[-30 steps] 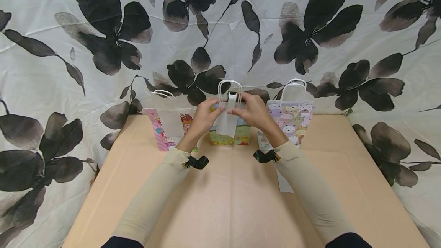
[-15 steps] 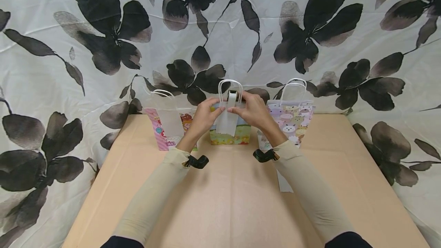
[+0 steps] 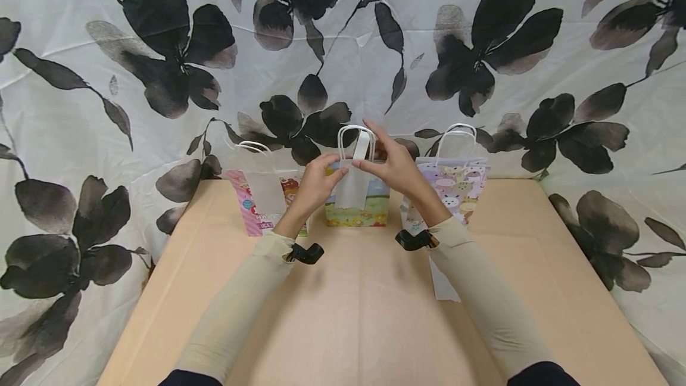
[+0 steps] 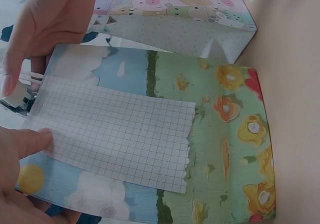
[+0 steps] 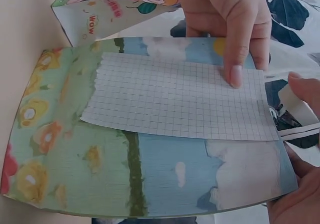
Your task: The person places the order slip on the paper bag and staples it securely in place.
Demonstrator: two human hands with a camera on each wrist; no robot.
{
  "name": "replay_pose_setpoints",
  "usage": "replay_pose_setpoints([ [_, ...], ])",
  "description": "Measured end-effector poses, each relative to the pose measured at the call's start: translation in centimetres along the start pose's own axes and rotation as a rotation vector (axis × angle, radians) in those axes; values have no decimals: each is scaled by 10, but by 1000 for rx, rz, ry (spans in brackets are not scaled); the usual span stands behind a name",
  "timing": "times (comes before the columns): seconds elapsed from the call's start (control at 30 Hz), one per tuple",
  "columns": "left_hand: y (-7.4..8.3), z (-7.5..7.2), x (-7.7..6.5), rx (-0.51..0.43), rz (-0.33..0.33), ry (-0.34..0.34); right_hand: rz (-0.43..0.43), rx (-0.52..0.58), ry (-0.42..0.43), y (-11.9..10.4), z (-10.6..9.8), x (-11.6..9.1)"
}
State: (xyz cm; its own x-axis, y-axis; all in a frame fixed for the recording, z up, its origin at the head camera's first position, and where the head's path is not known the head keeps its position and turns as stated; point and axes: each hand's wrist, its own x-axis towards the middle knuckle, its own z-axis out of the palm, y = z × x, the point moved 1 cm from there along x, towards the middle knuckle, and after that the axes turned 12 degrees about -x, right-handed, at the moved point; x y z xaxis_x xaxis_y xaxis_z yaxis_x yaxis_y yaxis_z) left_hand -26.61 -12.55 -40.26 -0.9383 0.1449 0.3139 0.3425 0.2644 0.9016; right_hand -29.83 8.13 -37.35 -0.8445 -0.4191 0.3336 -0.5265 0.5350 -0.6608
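Observation:
A paper gift bag (image 3: 356, 218) with a painted meadow and blue sky stands at the table's far edge, its white twisted handles up. Over its front lies a strip of squared paper (image 4: 120, 129) with a torn lower end. My left hand (image 3: 318, 182) pinches the strip and the bag's top edge, thumb in front and fingers behind. At the same rim, inside the handles, a small white stapler (image 3: 362, 144) with a dark metal part leans over. My right hand (image 3: 401, 167) holds it, thumb at its front and index finger raised beside it; its grip is partly hidden.
To the left stands a pink cartoon gift bag (image 3: 243, 201) with a pale strip over its front. A lilac animal-print gift bag (image 3: 458, 186) stands on the right. Partly under the right forearm is a white paper strip (image 3: 443, 283). Behind hangs a floral cloth (image 3: 375, 76).
My right hand has shifted, its index finger now rising by the handles. The stapler has tilted to the right, showing its white top. The left hand has stayed in place.

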Motion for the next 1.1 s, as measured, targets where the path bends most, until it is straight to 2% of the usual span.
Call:
replay_pose_setpoints([
  [0.1,0,-1,0,-2,-4,5,-37,30,13,1,-2,2],
  [0.27,-1,0,0,-9,-6,6,-31,55,31,0,-4,2],
  [0.53,0,0,1,8,-18,-23,61,59,55,-6,-12,1],
  [0.77,2,-2,1,15,-40,-46,137,76,-22,-18,-30,-4],
  [1.1,2,-5,-1,-10,-31,-73,189,29,-20,-26,-58,-30],
])
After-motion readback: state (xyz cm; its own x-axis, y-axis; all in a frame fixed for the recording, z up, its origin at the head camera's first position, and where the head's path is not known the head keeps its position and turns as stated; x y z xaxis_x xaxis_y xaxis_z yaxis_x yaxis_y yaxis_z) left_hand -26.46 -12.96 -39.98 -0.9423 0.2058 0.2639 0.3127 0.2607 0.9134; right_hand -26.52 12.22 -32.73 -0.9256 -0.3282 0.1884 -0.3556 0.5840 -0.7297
